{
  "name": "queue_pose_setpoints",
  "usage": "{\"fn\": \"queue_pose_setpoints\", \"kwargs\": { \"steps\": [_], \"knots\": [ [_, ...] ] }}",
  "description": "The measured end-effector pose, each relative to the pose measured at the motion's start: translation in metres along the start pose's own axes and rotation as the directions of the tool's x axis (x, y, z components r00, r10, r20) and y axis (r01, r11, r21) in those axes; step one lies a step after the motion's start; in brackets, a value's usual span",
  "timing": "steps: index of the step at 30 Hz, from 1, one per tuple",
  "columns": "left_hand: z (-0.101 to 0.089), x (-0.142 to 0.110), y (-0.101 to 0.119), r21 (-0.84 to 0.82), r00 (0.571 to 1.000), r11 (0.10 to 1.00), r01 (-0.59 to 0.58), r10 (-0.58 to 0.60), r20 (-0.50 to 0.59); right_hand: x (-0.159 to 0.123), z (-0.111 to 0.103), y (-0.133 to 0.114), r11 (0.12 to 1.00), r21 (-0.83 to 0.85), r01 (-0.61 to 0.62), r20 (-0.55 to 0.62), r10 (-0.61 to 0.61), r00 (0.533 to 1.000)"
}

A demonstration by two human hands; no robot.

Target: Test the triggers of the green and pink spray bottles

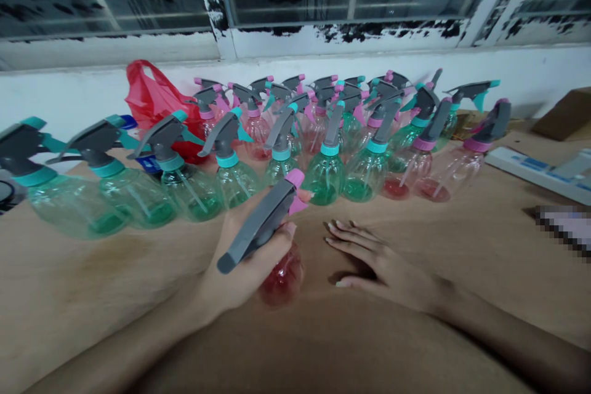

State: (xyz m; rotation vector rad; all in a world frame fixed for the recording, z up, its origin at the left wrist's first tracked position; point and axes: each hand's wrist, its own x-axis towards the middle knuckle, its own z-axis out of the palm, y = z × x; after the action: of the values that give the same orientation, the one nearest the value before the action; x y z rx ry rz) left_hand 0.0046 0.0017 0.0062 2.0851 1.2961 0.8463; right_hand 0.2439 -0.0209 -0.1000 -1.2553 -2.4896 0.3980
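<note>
My left hand (240,271) is wrapped around the neck of a pink spray bottle (282,277) with a grey head and a pink nozzle and trigger. The bottle stands in front of me, its lower body showing under my fingers. To its right, my right hand (373,258) lies on the wooden table (314,351), fingers stretched out and holding nothing. Just beyond my hands runs a row of spray bottles; a green spray bottle (325,178) with a turquoise collar is close ahead, and a pink spray bottle (436,181) stands at the row's right end.
Several more green and pink spray bottles crowd behind the front row. A red plastic bag (154,95) sits at the back left against the white wall. On the right are a cardboard box (566,114), a white and blue box (540,172) and a pixelated flat object (566,228).
</note>
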Motion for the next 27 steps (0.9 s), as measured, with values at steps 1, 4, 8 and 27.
{"fn": "queue_pose_setpoints", "kwargs": {
  "steps": [1,4,8,27],
  "knots": [
    [0.0004,0.0,-0.0011,-0.003,1.0,1.0,0.003,-0.003,-0.006,0.0,-0.0001,-0.0001,1.0,0.01,0.003,-0.008,-0.003,1.0],
    [0.0005,0.0003,-0.0016,-0.003,1.0,1.0,0.015,-0.015,-0.015,-0.0001,-0.0005,-0.0005,0.999,0.032,0.009,-0.023,-0.008,1.0],
    [-0.0006,0.001,0.0022,-0.022,1.0,1.0,0.005,-0.005,-0.01,-0.0003,0.0,0.0,0.999,0.036,0.004,-0.019,-0.003,1.0],
    [0.0002,-0.001,-0.0044,-0.053,0.998,0.997,0.053,-0.054,-0.015,0.0001,-0.0018,-0.0021,0.999,0.048,-0.003,-0.022,0.004,1.0]
  ]
}}
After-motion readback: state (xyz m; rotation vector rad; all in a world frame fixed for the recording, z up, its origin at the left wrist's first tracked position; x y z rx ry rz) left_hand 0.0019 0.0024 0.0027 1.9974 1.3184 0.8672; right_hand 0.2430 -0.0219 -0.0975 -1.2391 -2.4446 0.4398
